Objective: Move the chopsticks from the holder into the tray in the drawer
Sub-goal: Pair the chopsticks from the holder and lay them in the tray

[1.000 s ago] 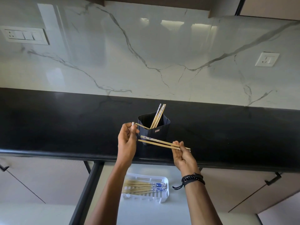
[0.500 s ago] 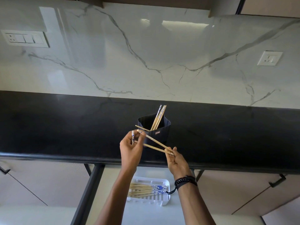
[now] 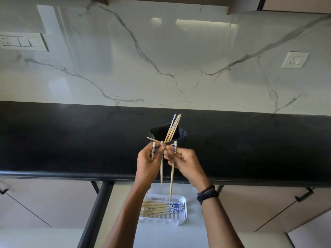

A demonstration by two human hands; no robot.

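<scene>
Our left hand [image 3: 149, 161] and right hand [image 3: 184, 161] pinch three slim wooden chopsticks with blue-patterned tops [image 3: 172, 178] upright above the glossy black counter [image 3: 71, 140] edge, just before the ribbed black plastic holder [image 3: 180, 137]. Below, the open pale drawer [image 3: 157, 235] holds the slotted white plastic tray [image 3: 183, 214], which is part-filled.

No readable text; holder [image 3: 180, 140] print too small.

Chopsticks [image 3: 173, 127] leaning in black holder [image 3: 180, 138], others in tray [image 3: 161, 221]
</scene>
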